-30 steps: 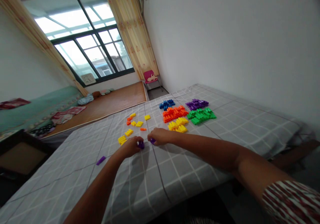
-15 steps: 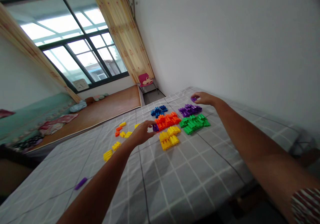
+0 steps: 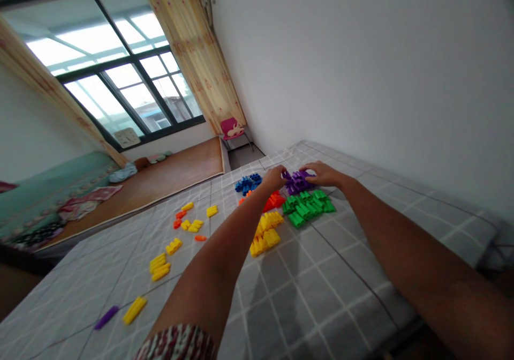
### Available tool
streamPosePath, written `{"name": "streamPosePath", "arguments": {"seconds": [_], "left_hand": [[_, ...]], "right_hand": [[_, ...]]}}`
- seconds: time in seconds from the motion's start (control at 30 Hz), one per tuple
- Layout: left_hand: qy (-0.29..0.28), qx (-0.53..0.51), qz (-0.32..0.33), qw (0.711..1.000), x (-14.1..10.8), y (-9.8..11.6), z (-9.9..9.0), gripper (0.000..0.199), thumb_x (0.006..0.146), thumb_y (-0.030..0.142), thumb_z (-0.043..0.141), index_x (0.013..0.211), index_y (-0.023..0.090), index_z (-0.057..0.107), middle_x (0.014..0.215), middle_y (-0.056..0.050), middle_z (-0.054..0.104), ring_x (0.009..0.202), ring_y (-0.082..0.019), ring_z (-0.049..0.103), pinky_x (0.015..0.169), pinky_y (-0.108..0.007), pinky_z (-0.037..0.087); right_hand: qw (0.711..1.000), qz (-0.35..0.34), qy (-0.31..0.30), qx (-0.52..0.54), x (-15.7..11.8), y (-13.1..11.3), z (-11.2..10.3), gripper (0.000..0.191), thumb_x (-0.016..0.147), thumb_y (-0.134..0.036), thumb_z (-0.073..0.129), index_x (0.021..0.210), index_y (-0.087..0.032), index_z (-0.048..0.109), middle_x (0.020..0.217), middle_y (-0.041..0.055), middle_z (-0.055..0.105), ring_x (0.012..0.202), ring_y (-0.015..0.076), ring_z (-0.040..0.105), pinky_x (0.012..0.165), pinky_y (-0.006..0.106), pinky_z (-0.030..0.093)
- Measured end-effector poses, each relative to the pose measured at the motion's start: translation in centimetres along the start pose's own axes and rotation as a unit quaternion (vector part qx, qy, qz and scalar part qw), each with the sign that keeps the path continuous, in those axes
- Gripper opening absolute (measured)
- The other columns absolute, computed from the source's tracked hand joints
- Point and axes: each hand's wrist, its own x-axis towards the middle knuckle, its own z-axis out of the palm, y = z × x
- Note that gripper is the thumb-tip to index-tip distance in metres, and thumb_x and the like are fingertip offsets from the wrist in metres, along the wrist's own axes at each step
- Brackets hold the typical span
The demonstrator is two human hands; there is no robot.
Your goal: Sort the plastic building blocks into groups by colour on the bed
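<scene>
My left hand (image 3: 274, 178) is at the left side of a pile of purple plastic blocks (image 3: 297, 184), fingers pinched on a purple block at the pile's edge. On the opposite side, my right hand (image 3: 323, 174) has its thumb and fingers closed around a purple block against the pile. The fingertips partly hide both pieces. Green blocks (image 3: 308, 207) lie in rows just nearer than the purple ones. Red-orange blocks (image 3: 274, 200) are partly covered by my left forearm, as are the grouped yellow blocks (image 3: 265, 241). Blue blocks (image 3: 247, 184) sit left of my left hand.
A grey checked cloth (image 3: 321, 285) covers the surface. Loose yellow blocks (image 3: 159, 267), orange blocks (image 3: 180, 215) and a single purple block (image 3: 106, 317) are scattered at the left. A white wall (image 3: 361, 70) stands along the right, and a pink chair (image 3: 230, 127) beyond the far edge.
My left hand has moved right and away from me, carrying its purple block to the purple pile. My right hand has come slightly down to the pile's right side with its purple block.
</scene>
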Motion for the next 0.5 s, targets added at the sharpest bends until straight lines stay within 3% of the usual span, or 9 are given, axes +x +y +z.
{"name": "streamPosePath", "arguments": {"seconds": [0.17,0.5], "left_hand": [[-0.036,-0.039,-0.040,0.998,1.4,-1.2,1.3,0.043,0.072,0.015,0.067,0.114,0.013,0.061,0.120,-0.012,0.064,0.112,-0.024,0.058,0.100,-0.036,0.044],[-0.053,-0.103,-0.048,0.992,3.0,-2.3,2.8,0.054,0.074,0.006,0.059,0.127,0.007,0.051,0.125,-0.016,0.061,0.110,-0.021,0.060,0.094,-0.032,0.047]], "right_hand": [[0.999,0.024,0.021,-0.004,-0.1,-0.1,0.5,0.041,0.076,-0.029,0.060,0.116,-0.021,0.066,0.119,0.0065,0.068,0.111,0.0249,0.059,0.099,0.037,0.041],[0.999,0.012,0.032,0.003,-0.1,-0.3,0.1,0.043,0.074,-0.027,0.061,0.116,-0.015,0.066,0.116,0.0106,0.068,0.105,0.0246,0.061,0.094,0.035,0.044]]}}
